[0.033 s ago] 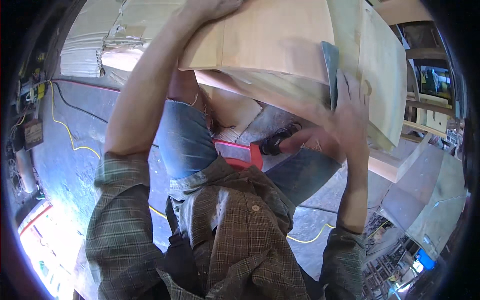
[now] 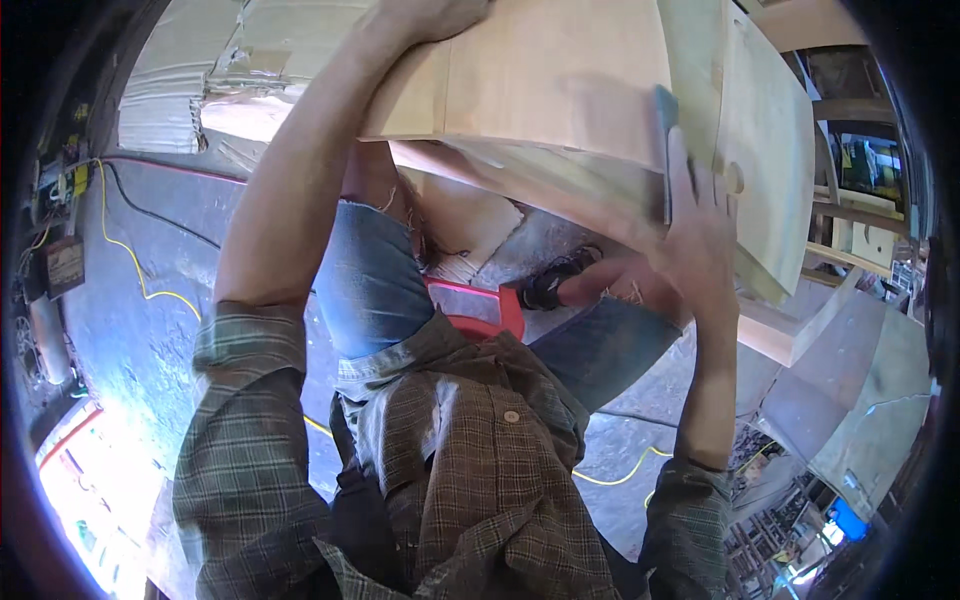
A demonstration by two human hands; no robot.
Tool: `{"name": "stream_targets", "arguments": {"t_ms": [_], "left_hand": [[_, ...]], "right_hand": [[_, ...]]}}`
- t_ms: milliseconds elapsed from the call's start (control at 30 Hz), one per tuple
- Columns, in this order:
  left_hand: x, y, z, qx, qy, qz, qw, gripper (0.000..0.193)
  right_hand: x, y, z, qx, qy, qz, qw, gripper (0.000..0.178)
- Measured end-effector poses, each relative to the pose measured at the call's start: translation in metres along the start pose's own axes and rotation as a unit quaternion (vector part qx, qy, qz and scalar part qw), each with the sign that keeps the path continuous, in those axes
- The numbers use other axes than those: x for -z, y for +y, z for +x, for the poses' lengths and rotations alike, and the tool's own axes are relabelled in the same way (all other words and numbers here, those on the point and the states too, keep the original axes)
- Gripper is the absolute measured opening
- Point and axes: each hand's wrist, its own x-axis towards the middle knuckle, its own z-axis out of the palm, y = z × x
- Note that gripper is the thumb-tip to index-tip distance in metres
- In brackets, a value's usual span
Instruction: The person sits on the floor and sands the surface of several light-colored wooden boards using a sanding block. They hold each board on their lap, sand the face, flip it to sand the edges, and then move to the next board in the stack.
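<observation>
A pale wooden piece (image 2: 560,70) with a curved front edge lies before me at the top of the view. My left hand (image 2: 435,14) grips its far left part; the fingertips are partly cut off by the frame's edge. At the right, my right hand (image 2: 700,225) has its fingers along a thin grey-green strip that looks like sandpaper (image 2: 666,110), pressed against the wood where two faces meet. Motion blurs those fingers a little. Beside them, the right-hand wooden panel (image 2: 770,150) carries a small round knot or plug.
Corrugated cardboard (image 2: 165,115) lies at the upper left. Below are my knees and a red plastic stool (image 2: 480,305). A yellow cord (image 2: 130,250) runs across the concrete floor. A wooden frame (image 2: 800,330) and a shelf rack (image 2: 860,110) stand at the right.
My right hand has shifted slightly, its fingers farther up along the sandpaper, and the strip's upper end has tipped a little to the right. The left hand stays in place.
</observation>
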Motion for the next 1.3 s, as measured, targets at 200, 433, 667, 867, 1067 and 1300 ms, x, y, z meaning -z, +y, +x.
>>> {"name": "stream_targets", "arguments": {"t_ms": [200,433,667,867,1067,1300], "left_hand": [[0.006,0.004,-0.001,0.044,-0.026,0.002,0.999,0.042],[-0.005,0.000,0.000,0.030,-0.018,0.006,0.999,0.039],[0.006,-0.001,0.001,0.031,-0.045,0.011,0.998,0.038],[0.006,0.008,0.000,0.041,-0.046,0.034,0.998,0.040],[-0.001,0.012,-0.004,0.041,-0.008,0.059,0.997,0.044],[0.003,0.001,-0.005,0.035,-0.035,0.068,0.996,0.045]], "right_hand": [[0.001,0.010,0.005,0.102,0.033,0.017,0.994,0.071],[-0.012,0.002,0.039,0.112,0.043,0.078,0.990,0.053],[-0.025,-0.026,0.051,0.099,0.098,0.131,0.982,0.040],[-0.024,-0.049,0.067,0.048,0.051,0.090,0.993,0.039],[-0.022,-0.054,0.039,0.095,0.133,0.105,0.981,0.031],[-0.033,-0.054,0.053,0.095,0.165,0.099,0.977,0.031]]}}
